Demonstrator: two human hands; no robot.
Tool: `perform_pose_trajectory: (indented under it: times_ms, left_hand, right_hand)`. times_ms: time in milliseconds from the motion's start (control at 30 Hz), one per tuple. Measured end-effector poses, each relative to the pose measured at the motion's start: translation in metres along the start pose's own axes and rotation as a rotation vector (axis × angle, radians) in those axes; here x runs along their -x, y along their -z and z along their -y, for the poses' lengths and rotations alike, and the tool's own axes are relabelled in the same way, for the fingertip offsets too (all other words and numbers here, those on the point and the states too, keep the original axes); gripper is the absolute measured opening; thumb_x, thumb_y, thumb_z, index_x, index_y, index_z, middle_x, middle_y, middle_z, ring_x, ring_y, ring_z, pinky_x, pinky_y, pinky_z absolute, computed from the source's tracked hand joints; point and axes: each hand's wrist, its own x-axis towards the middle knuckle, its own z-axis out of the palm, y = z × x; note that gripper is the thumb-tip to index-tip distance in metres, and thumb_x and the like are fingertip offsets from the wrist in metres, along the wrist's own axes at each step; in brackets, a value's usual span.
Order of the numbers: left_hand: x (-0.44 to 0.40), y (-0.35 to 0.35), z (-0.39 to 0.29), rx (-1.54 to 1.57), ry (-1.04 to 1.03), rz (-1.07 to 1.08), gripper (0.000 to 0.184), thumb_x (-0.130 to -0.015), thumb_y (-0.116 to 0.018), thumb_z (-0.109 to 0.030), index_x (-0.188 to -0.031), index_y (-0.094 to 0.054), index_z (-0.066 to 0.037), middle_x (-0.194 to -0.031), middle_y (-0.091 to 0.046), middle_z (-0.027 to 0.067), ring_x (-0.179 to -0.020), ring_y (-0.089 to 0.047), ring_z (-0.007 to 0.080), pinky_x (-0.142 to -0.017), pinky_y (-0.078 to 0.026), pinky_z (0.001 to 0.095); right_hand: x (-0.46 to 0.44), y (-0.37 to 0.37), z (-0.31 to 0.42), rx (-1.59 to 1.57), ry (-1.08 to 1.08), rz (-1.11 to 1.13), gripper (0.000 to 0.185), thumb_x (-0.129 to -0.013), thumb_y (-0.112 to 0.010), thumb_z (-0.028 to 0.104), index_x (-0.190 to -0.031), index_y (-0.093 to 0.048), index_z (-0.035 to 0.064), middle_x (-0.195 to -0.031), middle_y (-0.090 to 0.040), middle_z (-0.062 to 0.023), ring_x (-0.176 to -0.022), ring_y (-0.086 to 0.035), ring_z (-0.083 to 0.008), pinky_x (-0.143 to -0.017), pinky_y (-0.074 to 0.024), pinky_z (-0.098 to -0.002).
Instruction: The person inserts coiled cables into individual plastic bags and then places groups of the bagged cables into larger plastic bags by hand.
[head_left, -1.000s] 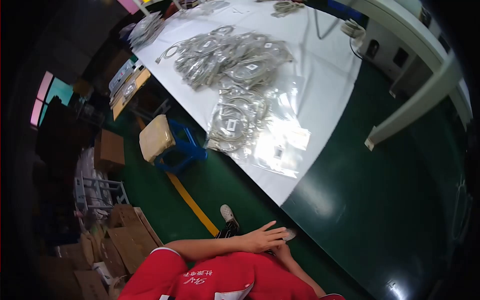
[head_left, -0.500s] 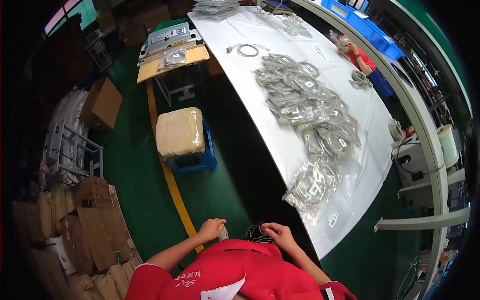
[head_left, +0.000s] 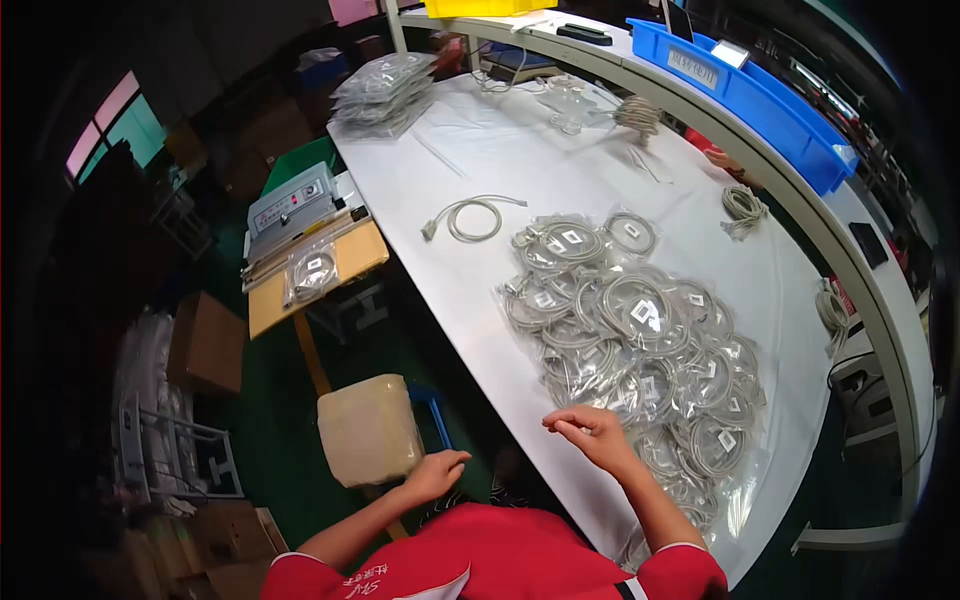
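Note:
My left hand (head_left: pixel 438 477) hangs low beside the stool, its fingers curled together, and I see nothing in it. Over the table's near edge, my right hand (head_left: pixel 594 438) is loosely bent with a gap between thumb and fingers and holds nothing visible. Closest to it lies a broad pile of coiled grey cables in clear bags (head_left: pixel 640 310), with small white labels. Farther up the white table (head_left: pixel 450 265) is an unbagged grey cable (head_left: pixel 474 220) with a connector at its end.
A padded stool (head_left: pixel 370 432) stands at left. Beyond it, a sealing machine (head_left: pixel 292 210) sits by a wooden board with a bagged cable (head_left: pixel 312 272). Stacked clear bags (head_left: pixel 385 85) lie at the table's far corner. A blue bin (head_left: pixel 740 95) rests on the overhead shelf; a co-worker's hand (head_left: pixel 725 160) shows beneath.
I have moved forward along the table, nearer the stool and sealing machine. My right hand has risen from my lap to the table edge. The co-worker's bundled cable now lies on the table.

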Motion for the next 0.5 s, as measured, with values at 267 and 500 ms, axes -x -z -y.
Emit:
perform_pose_trajectory:
  times_ms: [267,500]
  left_hand:
    - [-0.184,0.113,0.012,0.361,0.132,-0.103,0.023,-0.081,-0.049,-0.007,-0.101,-0.058,0.001,-0.091,-0.064,0.0089,-0.079,-0.061,0.0136,-0.071,-0.047,0.0241]
    - [-0.368,0.19,0.053,0.411,-0.063,-0.178,0.02,-0.081,-0.051,-0.006,-0.098,-0.059,0.001,-0.09,-0.063,0.008,-0.078,-0.06,0.0141,-0.07,-0.046,0.0238]
  right_hand:
    - [-0.062,0.053,0.034,0.257,0.028,-0.038,0.016,-0.075,-0.06,0.005,-0.091,-0.063,0.0051,-0.081,-0.062,-0.0071,-0.072,-0.059,-0.0178,-0.063,-0.0455,-0.0255]
    - [-0.095,0.091,0.064,0.364,-0.214,-0.498,0.014,-0.077,-0.057,0.004,-0.089,-0.062,0.0016,-0.081,-0.063,-0.0088,-0.073,-0.06,-0.0161,-0.067,-0.0463,-0.0249]
